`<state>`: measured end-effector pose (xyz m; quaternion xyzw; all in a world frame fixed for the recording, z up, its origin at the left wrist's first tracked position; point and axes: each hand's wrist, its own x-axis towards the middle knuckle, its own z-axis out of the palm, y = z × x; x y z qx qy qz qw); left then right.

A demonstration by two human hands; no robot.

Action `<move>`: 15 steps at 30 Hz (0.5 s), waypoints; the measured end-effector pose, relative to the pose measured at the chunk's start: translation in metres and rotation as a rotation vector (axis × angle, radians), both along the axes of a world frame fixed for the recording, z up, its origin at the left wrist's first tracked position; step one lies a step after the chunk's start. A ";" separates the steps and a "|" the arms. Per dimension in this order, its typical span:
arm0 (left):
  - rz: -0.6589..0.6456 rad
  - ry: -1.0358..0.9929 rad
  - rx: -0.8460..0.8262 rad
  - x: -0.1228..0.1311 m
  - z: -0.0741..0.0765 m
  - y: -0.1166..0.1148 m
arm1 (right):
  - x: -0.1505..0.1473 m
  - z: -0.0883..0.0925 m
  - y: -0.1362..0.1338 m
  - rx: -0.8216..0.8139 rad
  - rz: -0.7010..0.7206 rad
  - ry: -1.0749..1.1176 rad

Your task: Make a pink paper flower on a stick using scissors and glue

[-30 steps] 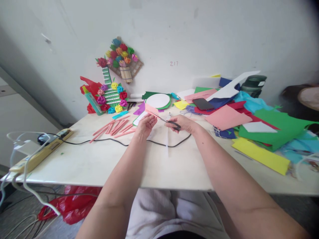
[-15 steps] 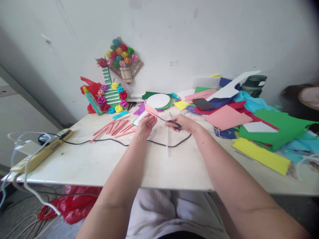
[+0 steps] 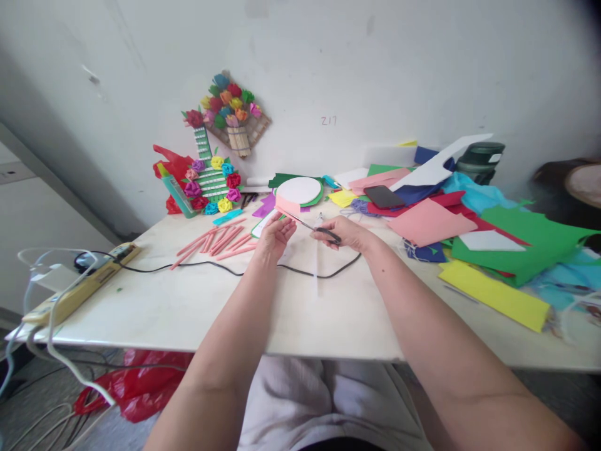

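My right hand [image 3: 346, 232] is closed around the black handles of a pair of scissors [image 3: 331, 236], whose blades point left toward my other hand. A small piece of pink paper [image 3: 287, 204] is held at the fingertips of my left hand [image 3: 278, 233], palm partly turned up. The scissor blades lie along the lower edge of this paper; whether they are cutting into it cannot be made out. Several rolled pink paper sticks [image 3: 225, 240] lie left of my left hand. A white oval card [image 3: 298, 190] on green paper is behind the hands.
A black cable [image 3: 220, 268] crosses the table to a yellow power strip [image 3: 84, 288]. Coloured paper, including a green sheet [image 3: 521, 241] and yellow sheet [image 3: 493, 294], piles up at right with a phone [image 3: 384, 196]. A paper-flower craft [image 3: 211, 181] and glue bottle [image 3: 177, 191] stand back left.
The pink paper has tilted, so more of its face shows above the scissor blades. Both hands stay in nearly the same place.
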<state>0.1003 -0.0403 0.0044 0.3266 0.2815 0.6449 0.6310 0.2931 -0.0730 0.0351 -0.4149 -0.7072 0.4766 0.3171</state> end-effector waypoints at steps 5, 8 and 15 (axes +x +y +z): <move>0.011 0.005 -0.015 0.001 0.003 -0.002 | -0.001 0.001 -0.002 0.007 -0.011 -0.008; 0.016 0.019 -0.032 0.000 0.003 -0.001 | -0.001 0.000 0.000 0.006 -0.019 -0.016; -0.006 0.011 -0.027 -0.002 0.002 0.000 | -0.001 -0.006 0.006 0.031 -0.033 -0.015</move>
